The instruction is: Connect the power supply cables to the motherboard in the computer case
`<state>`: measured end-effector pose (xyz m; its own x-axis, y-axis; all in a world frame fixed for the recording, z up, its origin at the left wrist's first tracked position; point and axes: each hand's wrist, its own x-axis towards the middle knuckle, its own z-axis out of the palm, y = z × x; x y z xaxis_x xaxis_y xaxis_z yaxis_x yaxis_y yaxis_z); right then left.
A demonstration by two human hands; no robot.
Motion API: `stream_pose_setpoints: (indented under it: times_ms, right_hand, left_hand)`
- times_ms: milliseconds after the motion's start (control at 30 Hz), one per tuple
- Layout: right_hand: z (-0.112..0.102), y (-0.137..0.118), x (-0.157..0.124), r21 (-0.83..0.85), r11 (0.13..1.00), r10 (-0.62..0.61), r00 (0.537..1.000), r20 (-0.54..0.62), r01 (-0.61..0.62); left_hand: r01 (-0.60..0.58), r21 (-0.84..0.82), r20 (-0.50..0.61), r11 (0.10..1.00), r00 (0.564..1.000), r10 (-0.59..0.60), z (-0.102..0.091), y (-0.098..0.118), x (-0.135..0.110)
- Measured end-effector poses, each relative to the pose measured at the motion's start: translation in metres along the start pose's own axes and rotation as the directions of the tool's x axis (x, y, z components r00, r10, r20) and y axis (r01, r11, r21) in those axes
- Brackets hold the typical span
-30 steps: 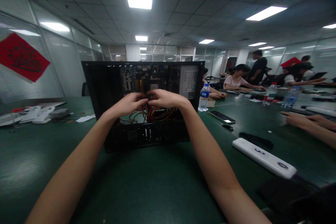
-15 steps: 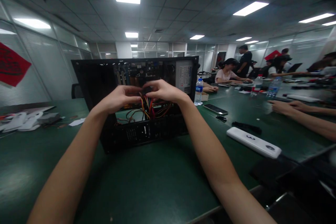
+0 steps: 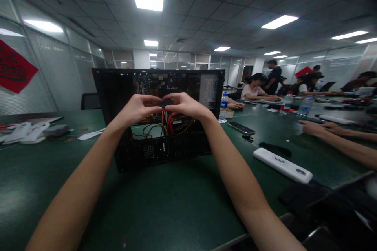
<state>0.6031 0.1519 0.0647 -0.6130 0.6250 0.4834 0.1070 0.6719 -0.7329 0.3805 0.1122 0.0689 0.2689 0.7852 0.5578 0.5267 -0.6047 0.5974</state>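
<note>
An open black computer case (image 3: 118, 86) stands on the green table (image 3: 165, 204) in front of me, its motherboard and power supply (image 3: 207, 91) showing. My left hand (image 3: 138, 109) and my right hand (image 3: 185, 106) meet in front of the case's middle. Both pinch a small black connector (image 3: 165, 102) between their fingertips. A bundle of red, yellow and orange wires (image 3: 168, 122) hangs from it down into the case.
A white power strip (image 3: 282, 164) and a black object (image 3: 275, 149) lie to the right, with a phone (image 3: 240, 127) and a water bottle (image 3: 223, 106) beyond. Another person's arms (image 3: 341, 141) rest on the right edge. White items (image 3: 26, 133) lie far left. People sit at the back.
Both hands stay together on the connector at the case's middle. The camera has shifted a little, so the case sits slightly lower and to the right than half a second ago.
</note>
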Motion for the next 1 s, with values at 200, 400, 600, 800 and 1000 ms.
stream_pose_setpoints:
  times_ms: [200, 400, 600, 800, 1000]
  right_hand:
    - [0.005, 0.0, 0.001, 0.021, 0.999, 0.032, 0.999, -0.037, -0.031]
    - [0.004, 0.002, 0.003, 0.053, 0.999, 0.006, 0.999, -0.032, -0.004]
    - [0.002, 0.003, 0.002, 0.051, 0.998, -0.029, 0.999, -0.035, 0.031]
    - [-0.004, 0.006, 0.002, 0.072, 0.989, -0.126, 0.992, -0.026, 0.128]
    - [-0.008, 0.006, 0.001, 0.067, 0.981, -0.184, 0.983, -0.005, 0.184]
  left_hand:
    - [0.059, -0.029, 0.0, 0.998, 0.998, -0.059, -0.001, -0.003, 0.001]
    - [0.063, -0.071, 0.076, 0.995, 0.995, -0.058, -0.007, -0.005, -0.001]
    - [-0.088, 0.055, 0.015, 0.995, 0.996, 0.087, -0.005, 0.002, -0.007]
    - [-0.32, 0.267, -0.068, 0.909, 0.935, 0.349, -0.004, 0.0, -0.007]
    - [-0.396, 0.341, -0.102, 0.852, 0.886, 0.453, -0.002, -0.007, -0.004]
